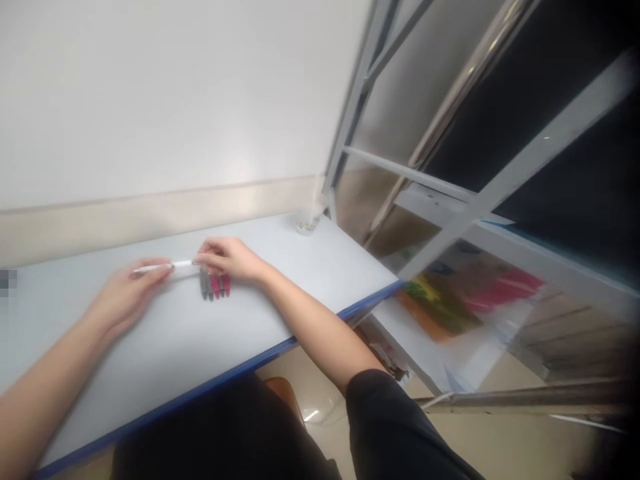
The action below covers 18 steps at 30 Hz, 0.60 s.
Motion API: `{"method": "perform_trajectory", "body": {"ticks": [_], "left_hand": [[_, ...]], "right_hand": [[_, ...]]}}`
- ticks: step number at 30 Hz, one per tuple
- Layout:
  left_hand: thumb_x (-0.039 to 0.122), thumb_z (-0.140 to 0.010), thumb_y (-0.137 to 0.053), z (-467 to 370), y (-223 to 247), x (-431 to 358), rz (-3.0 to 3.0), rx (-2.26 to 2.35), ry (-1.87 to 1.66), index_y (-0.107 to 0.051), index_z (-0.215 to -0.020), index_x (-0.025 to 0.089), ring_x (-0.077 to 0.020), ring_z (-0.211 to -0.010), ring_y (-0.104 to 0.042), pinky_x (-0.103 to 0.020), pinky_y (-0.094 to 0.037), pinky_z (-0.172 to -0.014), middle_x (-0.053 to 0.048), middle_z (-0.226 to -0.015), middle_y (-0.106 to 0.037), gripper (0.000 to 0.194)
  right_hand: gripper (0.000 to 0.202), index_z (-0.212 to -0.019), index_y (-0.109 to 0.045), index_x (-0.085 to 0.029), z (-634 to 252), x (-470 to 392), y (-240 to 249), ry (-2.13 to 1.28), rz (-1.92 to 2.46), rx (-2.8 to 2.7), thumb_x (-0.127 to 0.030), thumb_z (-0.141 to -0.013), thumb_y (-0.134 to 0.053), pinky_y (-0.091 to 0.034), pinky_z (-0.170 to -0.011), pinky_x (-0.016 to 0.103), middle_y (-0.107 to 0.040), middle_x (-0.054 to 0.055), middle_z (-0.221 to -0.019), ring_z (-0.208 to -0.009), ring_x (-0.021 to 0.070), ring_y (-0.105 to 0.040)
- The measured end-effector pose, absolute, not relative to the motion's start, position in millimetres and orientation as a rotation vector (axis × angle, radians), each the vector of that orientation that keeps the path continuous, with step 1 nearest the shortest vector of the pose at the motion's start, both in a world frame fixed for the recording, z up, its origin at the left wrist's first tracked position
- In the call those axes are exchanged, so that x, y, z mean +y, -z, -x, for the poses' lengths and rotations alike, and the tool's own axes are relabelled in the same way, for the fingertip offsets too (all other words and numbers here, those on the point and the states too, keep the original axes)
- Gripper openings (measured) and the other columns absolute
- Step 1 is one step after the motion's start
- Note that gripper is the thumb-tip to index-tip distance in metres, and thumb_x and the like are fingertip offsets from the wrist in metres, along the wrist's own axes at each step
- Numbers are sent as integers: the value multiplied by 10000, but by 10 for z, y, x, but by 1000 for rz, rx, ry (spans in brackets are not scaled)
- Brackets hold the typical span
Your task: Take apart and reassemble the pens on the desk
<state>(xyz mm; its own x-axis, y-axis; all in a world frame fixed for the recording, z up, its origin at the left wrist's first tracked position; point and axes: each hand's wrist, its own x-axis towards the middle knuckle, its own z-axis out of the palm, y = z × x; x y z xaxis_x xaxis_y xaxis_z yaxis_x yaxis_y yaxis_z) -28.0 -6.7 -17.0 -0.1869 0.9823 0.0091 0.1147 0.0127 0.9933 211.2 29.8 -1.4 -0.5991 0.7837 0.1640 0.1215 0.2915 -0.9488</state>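
The left hand (pixel 131 288) and right hand (pixel 233 259) are pinched on opposite ends of a white pen (pixel 183 264) over the table (pixel 210 353), beside grey and pink pens (pixel 215 287); this looks like two-handed handling, calling for steady, matched grips.

Right fingers (pixel 214 244) partly hide markers (pixel 215 287); shelf contents (pixel 435 308) blurred; left forearm (pixel 63 377) cropped.

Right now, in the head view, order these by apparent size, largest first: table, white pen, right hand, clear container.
1. Table
2. Right hand
Too close to rank: white pen, longer, and clear container, bulkier.
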Motion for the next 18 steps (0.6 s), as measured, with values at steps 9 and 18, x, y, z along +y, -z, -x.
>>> {"method": "perform_trajectory", "body": {"ticks": [9, 18], "left_hand": [[457, -524, -995, 347, 197, -15, -1122, 1386, -1307, -828, -909, 162, -171, -743, -597, -320, -507, -774, -15, -735, -670, 513], [495, -574, -985, 394, 191, -22, -1196, 1401, -1279, -853, -937, 175, -201, -820, -625, -339, -489, -854, -35, -753, -696, 502]], "right_hand": [[210, -956, -638, -186, -2094, 272, 14, -1085, 899, -2129, -372, -1053, -647, -475, -637, 248, -669, -23, -715, -593, 117, -596], [200, -996, -638, -194, -2088, 380, 133, -1049, 884, -2114, -385, -1017, -694, -468, -615, 236, -665, -33, -738, -595, 112, -595]]}}
